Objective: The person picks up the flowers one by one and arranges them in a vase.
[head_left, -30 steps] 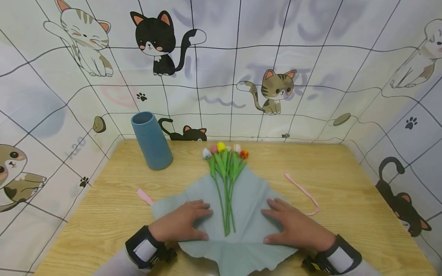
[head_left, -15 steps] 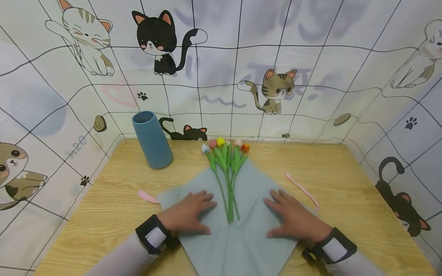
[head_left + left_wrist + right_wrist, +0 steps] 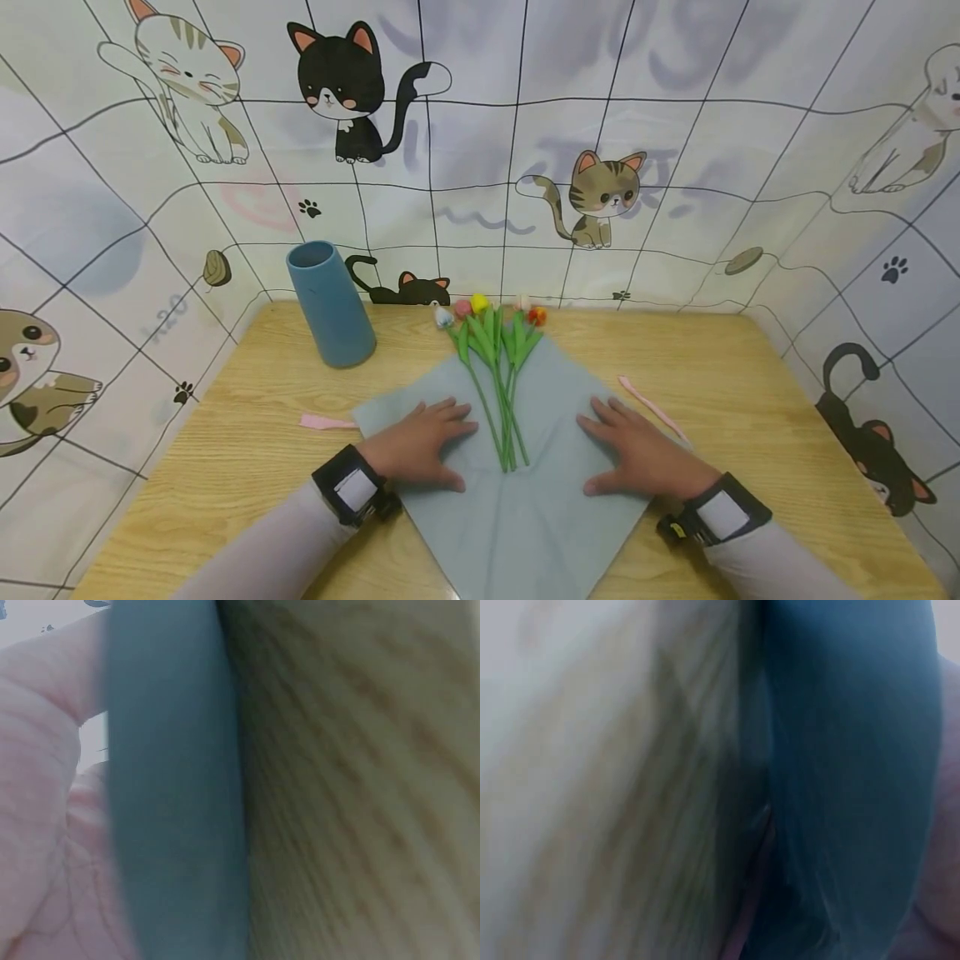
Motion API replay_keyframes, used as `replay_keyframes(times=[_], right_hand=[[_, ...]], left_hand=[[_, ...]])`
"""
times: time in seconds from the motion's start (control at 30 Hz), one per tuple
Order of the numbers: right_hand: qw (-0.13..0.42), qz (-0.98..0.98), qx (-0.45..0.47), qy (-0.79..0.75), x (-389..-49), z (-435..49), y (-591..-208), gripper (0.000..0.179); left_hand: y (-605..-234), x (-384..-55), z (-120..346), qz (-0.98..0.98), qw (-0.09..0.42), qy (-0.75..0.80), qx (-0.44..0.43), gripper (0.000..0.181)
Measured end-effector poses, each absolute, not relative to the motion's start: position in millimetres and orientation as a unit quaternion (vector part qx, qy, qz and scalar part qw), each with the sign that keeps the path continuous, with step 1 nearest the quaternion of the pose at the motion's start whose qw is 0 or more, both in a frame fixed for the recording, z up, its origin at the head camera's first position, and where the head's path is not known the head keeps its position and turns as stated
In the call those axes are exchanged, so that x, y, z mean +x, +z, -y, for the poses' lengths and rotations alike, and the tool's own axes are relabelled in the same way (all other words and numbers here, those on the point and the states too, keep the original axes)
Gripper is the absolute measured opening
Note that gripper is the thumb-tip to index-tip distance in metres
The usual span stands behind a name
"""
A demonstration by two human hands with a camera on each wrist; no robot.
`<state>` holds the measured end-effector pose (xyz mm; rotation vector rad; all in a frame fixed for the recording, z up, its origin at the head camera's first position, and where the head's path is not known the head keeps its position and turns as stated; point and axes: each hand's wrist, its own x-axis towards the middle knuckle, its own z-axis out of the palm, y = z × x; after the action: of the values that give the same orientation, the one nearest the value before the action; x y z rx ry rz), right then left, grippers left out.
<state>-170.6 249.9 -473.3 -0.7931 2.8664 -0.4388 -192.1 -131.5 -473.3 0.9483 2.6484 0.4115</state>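
Note:
A blue-grey sheet of wrapping paper [image 3: 517, 533] lies diamond-wise on the table, its lower corner running out of the head view. On its middle rests a loose bunch of artificial tulips [image 3: 495, 358], green stems toward the person, with white, pink, yellow and orange heads at the far corner. My left hand [image 3: 422, 442] lies spread on the sheet left of the stems. Opposite it, my right hand [image 3: 637, 450] is spread on the right part. Close up, the sheet's edge [image 3: 176, 780] passes by the left palm in the left wrist view; the right wrist view is similar.
A tall blue vase [image 3: 332, 304] stands at the back left of the wooden table [image 3: 742, 375]. A pink ribbon passes under the sheet, one end [image 3: 327, 422] at left and another part [image 3: 652, 407] at right. A cat-print cloth [image 3: 480, 167] encloses the back and sides.
Both hands have slid slightly away from the person with the sheet and tulips. The sheet's near part, folded and wavy before, now lies flatter. The tulip stems have spread a little.

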Motion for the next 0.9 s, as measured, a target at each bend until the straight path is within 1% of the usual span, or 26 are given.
replay_keyframes(times=[0.23,0.53,0.9], right_hand=[[0.082,-0.953,-0.251,-0.150,-180,-253,-476,0.104],[0.078,-0.954,-0.250,-0.149,-188,-256,-479,0.105],[0.085,-0.953,-0.245,-0.156,-197,-257,-478,0.106]], left_hand=[[-474,-200,129,-0.922,0.158,0.140,0.325,0.084],[-477,-213,127,-0.922,0.160,0.130,0.328,0.084],[-480,-227,127,-0.920,0.151,0.135,0.334,0.083]])
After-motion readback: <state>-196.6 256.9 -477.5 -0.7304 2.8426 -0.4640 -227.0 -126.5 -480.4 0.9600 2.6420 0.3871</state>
